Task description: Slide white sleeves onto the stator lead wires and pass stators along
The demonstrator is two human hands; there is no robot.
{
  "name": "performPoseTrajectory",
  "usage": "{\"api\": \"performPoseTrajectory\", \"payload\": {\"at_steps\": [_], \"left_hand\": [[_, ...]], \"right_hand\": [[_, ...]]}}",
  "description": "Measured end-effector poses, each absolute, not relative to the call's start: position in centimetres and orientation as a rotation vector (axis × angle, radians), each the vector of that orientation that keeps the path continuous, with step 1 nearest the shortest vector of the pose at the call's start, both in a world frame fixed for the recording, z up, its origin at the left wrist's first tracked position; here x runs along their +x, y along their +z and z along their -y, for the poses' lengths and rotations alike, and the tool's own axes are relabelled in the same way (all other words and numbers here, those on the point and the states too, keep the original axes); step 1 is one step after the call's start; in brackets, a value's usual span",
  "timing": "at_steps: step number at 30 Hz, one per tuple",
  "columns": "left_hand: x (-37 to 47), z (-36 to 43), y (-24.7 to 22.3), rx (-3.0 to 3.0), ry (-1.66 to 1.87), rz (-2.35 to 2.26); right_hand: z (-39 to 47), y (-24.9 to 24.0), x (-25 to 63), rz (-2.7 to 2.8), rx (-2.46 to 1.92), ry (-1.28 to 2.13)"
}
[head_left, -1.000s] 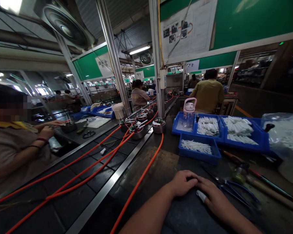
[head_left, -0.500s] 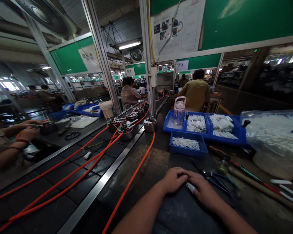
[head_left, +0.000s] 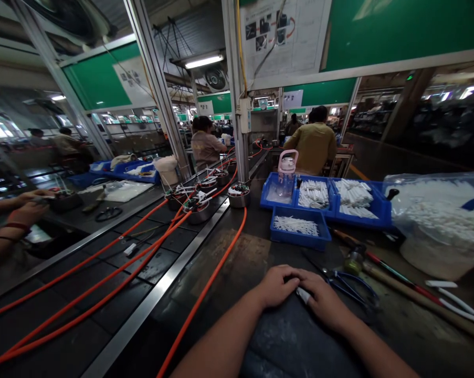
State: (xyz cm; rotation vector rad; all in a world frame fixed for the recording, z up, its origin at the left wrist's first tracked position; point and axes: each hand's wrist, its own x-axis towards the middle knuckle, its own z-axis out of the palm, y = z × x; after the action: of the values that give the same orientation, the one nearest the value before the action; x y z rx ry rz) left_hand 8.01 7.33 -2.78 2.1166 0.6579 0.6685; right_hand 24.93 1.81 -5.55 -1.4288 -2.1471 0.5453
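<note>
Blue-handled scissors (head_left: 336, 275), slantwise, pointing forward-left

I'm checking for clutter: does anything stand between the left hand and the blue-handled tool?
Yes, the right hand lies between the left hand and the blue-handled tool; nothing visible stands between the right hand and that tool.

Left hand (head_left: 276, 287) and right hand (head_left: 320, 297) touch, just in front of the small blue tray (head_left: 297, 237)! Scissors (head_left: 345, 287) nearer and right of it, bottle (head_left: 286, 176) behind, orange cable (head_left: 208, 284) left.

Forearms (head_left: 223, 333) converging, left fingers (head_left: 287, 269) touching right fingers (head_left: 306, 277).
</note>
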Motion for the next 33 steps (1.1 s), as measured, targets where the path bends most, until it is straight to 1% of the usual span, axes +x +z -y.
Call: {"api": "performPoseTrajectory", "payload": {"at_steps": [13, 22, 33], "left_hand": [[7.97, -6.84, -2.71, 2.155, 0.671, -0.618], [7.72, -6.83, -2.53, 2.185, 0.655, -0.603], [7.75, -6.87, -2.54, 2.207, 0.631, -0.604]], "right_hand": [[-1.77, -6.49, 25.35, 2.179, -1.434, 0.536], [-1.46, -6.28, 25.12, 2.192, -1.476, 0.518], [-1.56, -6.37, 25.2, 2.2, -1.42, 0.525]]}}
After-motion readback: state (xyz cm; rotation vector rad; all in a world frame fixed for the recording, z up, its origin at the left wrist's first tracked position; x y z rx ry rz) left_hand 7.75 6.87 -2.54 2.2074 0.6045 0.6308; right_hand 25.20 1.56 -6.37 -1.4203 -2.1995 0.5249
